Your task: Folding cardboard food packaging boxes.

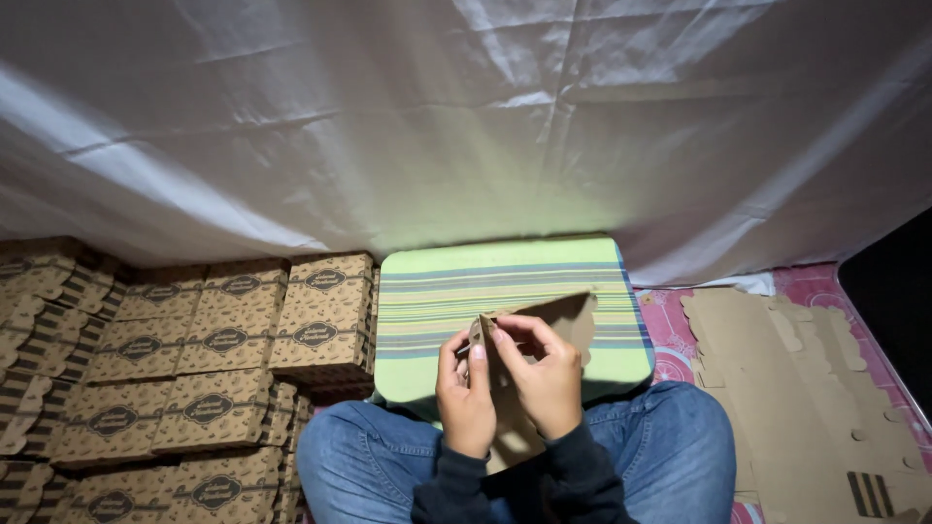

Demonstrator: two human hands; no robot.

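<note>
A flat brown cardboard box blank (544, 325) is held upright over my lap, partly folded. My left hand (464, 393) grips its left edge with the thumb pressed against the fold. My right hand (544, 374) wraps over the front of the same piece, fingers curled on its top edge. The lower part of the cardboard is hidden between my hands and my dark sleeves. My legs in blue jeans (670, 442) are crossed beneath it.
A green striped cushion (466, 286) lies just ahead of my knees. Stacks of several folded printed brown boxes (228, 340) fill the left side. Flat unfolded cardboard blanks (796, 369) lie on a pink patterned mat on the right. White sheeting (466, 116) hangs behind.
</note>
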